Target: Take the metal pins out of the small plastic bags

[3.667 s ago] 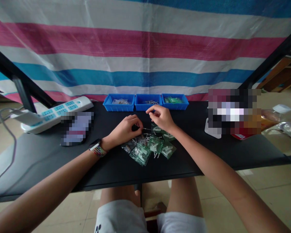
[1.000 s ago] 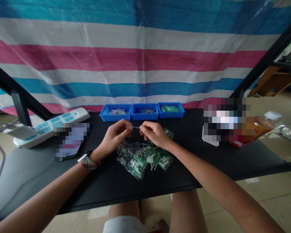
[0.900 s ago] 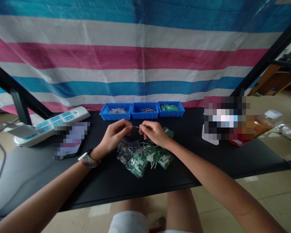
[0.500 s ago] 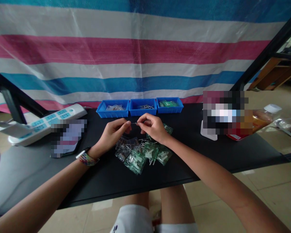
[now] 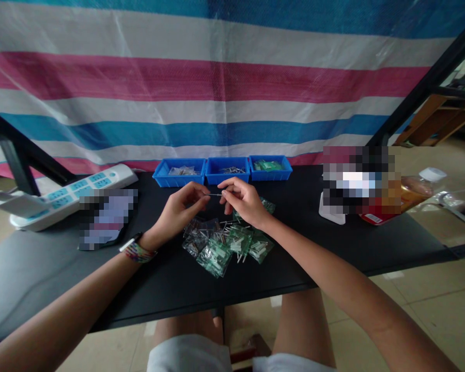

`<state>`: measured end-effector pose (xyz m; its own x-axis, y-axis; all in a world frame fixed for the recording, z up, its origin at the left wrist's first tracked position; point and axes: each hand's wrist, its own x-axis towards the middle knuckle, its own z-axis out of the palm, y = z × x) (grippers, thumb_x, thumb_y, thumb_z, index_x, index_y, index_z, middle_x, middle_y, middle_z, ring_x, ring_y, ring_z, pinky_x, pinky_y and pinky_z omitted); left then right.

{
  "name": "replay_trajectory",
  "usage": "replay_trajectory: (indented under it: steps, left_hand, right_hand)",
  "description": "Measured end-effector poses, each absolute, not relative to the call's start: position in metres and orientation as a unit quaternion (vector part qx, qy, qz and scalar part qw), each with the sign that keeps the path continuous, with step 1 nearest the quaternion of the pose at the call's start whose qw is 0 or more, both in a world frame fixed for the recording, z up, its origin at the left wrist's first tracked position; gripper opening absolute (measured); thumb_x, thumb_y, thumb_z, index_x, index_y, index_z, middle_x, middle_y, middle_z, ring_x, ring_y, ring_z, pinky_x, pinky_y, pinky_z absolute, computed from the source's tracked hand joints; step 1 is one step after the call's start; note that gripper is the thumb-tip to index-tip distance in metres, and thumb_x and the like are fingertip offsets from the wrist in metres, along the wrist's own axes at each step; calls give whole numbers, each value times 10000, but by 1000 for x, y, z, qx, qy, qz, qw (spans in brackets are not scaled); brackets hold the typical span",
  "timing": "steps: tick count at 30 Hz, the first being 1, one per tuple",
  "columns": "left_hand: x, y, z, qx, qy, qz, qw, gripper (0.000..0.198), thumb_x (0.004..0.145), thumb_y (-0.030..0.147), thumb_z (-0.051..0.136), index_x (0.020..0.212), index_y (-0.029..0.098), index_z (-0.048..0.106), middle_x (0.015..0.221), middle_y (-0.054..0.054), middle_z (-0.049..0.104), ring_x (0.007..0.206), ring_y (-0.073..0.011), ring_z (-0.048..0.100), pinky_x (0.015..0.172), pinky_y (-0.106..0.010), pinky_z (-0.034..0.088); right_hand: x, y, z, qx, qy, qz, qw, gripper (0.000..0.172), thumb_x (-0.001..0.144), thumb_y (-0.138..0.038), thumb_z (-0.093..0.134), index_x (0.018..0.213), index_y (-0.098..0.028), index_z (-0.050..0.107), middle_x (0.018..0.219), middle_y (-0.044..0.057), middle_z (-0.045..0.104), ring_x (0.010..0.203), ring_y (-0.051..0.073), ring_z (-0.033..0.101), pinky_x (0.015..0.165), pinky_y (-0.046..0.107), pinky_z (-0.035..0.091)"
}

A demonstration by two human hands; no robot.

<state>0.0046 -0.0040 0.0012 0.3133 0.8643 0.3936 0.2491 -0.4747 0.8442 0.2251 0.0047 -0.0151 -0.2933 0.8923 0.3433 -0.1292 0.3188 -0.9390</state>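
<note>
A thin metal rod (image 5: 215, 195) spans the gap between my two hands, held roughly level above the table. My left hand (image 5: 186, 203) is closed in a pinch on its left end. At the other end, the thumb and fingers of my right hand (image 5: 245, 200) close on it, with the index finger lifted a little. Below the hands lies a loose pile of small green plastic packets (image 5: 216, 257) and clear packets (image 5: 196, 243). Several thin metal rods (image 5: 227, 227) lie among them. The fingers hide both tips of the held rod.
Behind the hands stand three blue trays: one with clear packets (image 5: 184, 171), one with metal rods (image 5: 232, 170), one with green packets (image 5: 267, 166). A power strip (image 5: 81, 191) and a blurred phone (image 5: 110, 219) lie left. A bottle (image 5: 420, 186) is at right.
The index finger of my right hand has lifted and straightened, and more of the rod shows between the hands. My legs have spread apart under the table.
</note>
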Motion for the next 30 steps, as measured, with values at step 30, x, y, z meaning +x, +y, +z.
replay_trajectory:
  steps: [30]
  left_hand:
    - [4,-7,7,755,409,433,275,346,965,524,712,885,188,711,792,-34,686,731,-180,629,680,-291,502]
  right_hand:
    - [227,4,-17,-343,-639,477,496,349,941,-552,731,943,-207,674,853,5,729,587,105,656,569,245,533]
